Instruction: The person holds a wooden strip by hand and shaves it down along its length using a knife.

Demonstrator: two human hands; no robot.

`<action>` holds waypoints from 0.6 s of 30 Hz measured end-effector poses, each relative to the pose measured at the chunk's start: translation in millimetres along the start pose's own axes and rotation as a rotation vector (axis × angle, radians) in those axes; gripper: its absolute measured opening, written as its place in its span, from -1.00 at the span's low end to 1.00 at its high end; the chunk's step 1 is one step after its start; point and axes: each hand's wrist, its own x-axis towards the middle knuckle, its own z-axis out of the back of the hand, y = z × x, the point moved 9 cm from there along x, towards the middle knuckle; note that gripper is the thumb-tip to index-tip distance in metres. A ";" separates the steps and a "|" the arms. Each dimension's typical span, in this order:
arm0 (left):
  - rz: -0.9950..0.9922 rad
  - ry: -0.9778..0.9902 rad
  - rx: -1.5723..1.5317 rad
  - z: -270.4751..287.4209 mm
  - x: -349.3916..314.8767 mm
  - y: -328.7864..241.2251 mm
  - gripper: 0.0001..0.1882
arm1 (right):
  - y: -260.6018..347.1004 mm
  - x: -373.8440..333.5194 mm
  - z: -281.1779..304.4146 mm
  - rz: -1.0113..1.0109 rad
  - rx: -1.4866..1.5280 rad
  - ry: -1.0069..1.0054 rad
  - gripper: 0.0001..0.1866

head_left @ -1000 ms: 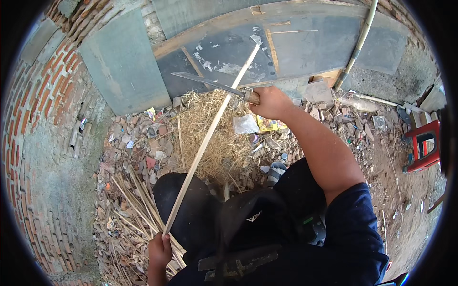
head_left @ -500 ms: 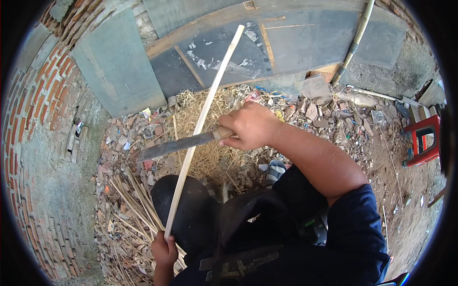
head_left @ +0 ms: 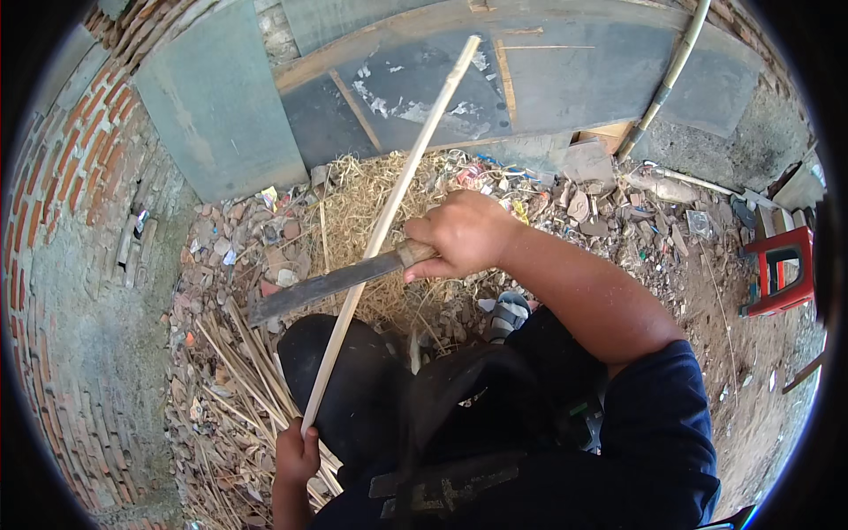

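Note:
A long pale strip of split bamboo or wood (head_left: 409,177) slants up and away from me across my dark-clad knee (head_left: 327,353). Its near end is in my left hand (head_left: 297,452), fingers closed round it. My right hand (head_left: 465,237) grips the wooden handle of a large knife (head_left: 331,285). The broad, dark blade points left and lies across the strip about midway along it. Whether the edge bites into the strip I cannot tell. Beneath, a heap of curly straw-coloured shavings (head_left: 375,199) covers the ground.
A bundle of similar thin strips (head_left: 243,371) lies beside my left leg. Broken brick and rubble (head_left: 256,238) surround my feet. Brick wall (head_left: 79,291) stands at left, dark panels (head_left: 574,88) ahead with a leaning bamboo pole (head_left: 662,88). A red plastic stool (head_left: 779,269) is at right.
The strip's far end has shifted right and slightly up. The knife tip has dropped a little and turned lower on the left. Both hands keep their holds; the view has shifted slightly.

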 end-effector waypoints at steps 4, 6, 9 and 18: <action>0.030 0.036 -0.066 -2.1 5.7 -1.4 -0.47 | -92.4 -28.2 -4.0 -0.459 0.257 -0.107 -0.38; 0.052 0.069 -0.027 0.7 8.0 -6.6 -0.46 | -114.3 -42.3 -5.7 -0.458 0.172 -0.108 -0.37; 0.027 0.048 -0.056 4.5 7.0 -4.4 -0.46 | -96.7 -30.9 -6.4 -0.373 0.125 -0.100 -0.37; 0.026 0.012 -0.091 -2.8 4.6 -6.3 -0.49 | -114.1 -43.5 -3.8 -0.501 0.289 -0.206 -0.37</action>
